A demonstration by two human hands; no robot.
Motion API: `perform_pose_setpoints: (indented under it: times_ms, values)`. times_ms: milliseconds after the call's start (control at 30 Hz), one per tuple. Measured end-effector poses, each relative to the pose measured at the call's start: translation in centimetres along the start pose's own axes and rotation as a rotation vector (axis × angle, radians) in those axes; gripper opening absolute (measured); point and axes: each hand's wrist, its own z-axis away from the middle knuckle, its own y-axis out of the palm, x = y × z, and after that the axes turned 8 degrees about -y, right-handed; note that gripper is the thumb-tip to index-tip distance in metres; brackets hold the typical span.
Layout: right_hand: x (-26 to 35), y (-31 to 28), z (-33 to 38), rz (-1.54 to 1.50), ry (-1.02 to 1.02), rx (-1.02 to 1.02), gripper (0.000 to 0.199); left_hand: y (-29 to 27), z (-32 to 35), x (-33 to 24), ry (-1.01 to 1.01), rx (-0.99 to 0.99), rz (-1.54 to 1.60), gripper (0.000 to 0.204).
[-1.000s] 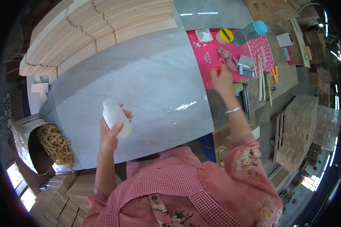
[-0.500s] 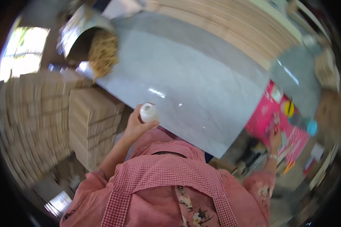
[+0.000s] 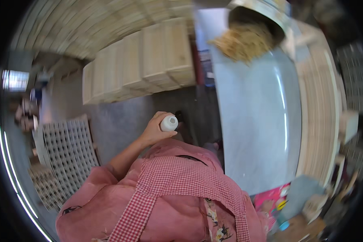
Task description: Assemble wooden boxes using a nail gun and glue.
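The left hand (image 3: 154, 130) is curled around a white bottle (image 3: 169, 123), fingers wrapped about its body and its round top turned up toward the camera; the bottle is held in the air close in front of the chest, off the left edge of the table (image 3: 254, 121) and over the grey floor (image 3: 121, 121). The right hand (image 3: 266, 206) shows only as a small blur at the lower right, by a pink mat (image 3: 275, 193), and whether it is spread or closed on something cannot be told. At the far end of the table a metal bin (image 3: 256, 16) lies tipped, with a heap of pale, straw-like strips (image 3: 242, 42) spilling from its mouth. Stacks of light wooden boards (image 3: 149, 60) stand beside the table on the left, and more boards (image 3: 314, 121) run along its right side. A white lattice panel (image 3: 66, 147) lies on the floor to the left.
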Motion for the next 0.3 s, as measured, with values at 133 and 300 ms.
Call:
perform_pose_setpoints:
  times_ms: [133,300]
  values:
    - [9.9,-7.1,-15.4,-0.455,0.267,0.017,0.028,-8.1,2.1,8.6,-0.043,-0.278,0.012,0.064]
    - [22.3,-16.0,-34.1,-0.616,-0.07,0.147,0.032,-14.8,10.7,18.2,-0.513,-0.787,0.365,0.065]
